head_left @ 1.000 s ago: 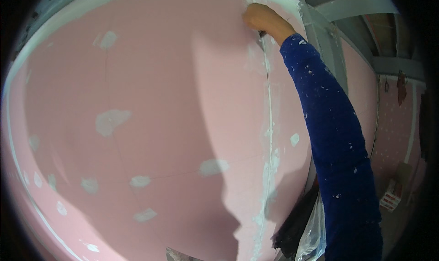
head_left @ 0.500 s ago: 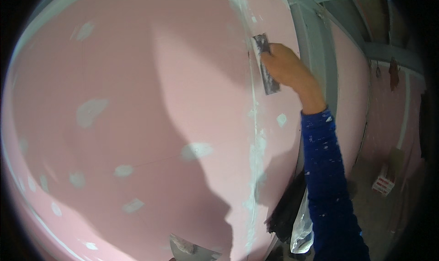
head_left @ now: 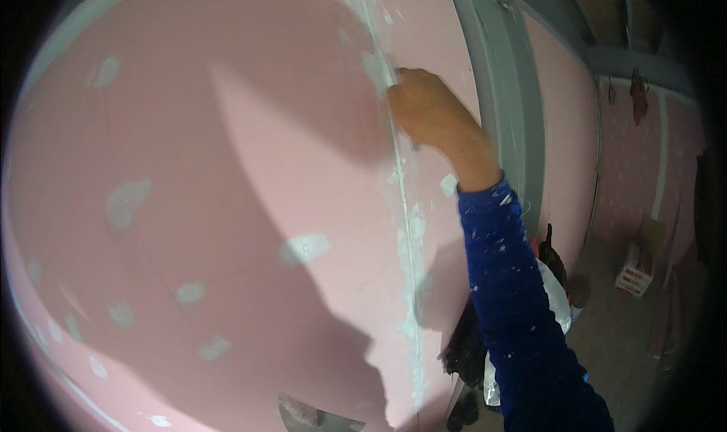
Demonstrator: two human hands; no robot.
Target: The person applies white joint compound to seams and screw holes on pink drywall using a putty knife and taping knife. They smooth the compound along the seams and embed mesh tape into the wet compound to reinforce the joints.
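The right hand (head_left: pixel 428 114) closes around a putty knife (head_left: pixel 386 72), its blade protruding above the fingers (head_left: pixel 401 99) against the pink drywall's (head_left: pixel 227 167) joint seam (head_left: pixel 409 235).

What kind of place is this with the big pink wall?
Probably a room being built or fixed up. The pink wallboard has white filler patches, the right hand works filler along a seam, and bare grey framing stands alongside.

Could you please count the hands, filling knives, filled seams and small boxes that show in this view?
Hands: 1, the right hand
Filling knives: 2, one mostly hidden under that hand, one at the lower edge
Filled vertical seams: 1
Small boxes on the floor: 1
Total: 5
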